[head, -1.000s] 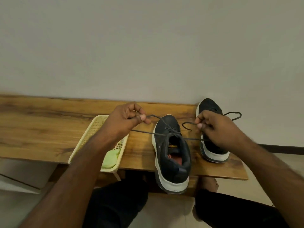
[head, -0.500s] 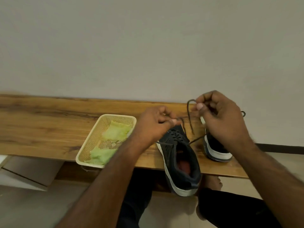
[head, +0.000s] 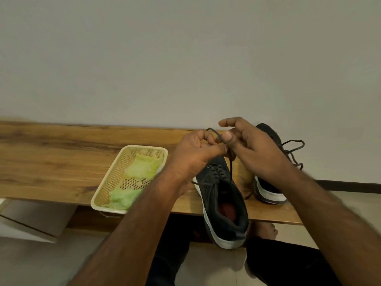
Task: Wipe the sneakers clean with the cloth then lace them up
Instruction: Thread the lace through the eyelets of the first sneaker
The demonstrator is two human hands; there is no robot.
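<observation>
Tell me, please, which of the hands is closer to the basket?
Left. The left hand is just right of the basket; the right hand is farther right, beyond the left one.

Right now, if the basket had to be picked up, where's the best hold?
Probably the near short rim of the basket, from the front: it juts past the bench edge, so fingers could curl under it. The cloth lies inside, away from that rim.

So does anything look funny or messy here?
A little. The near sneaker sticks its heel out over the edge of the bench, and the far sneaker has loose laces trailing beside it.
</observation>
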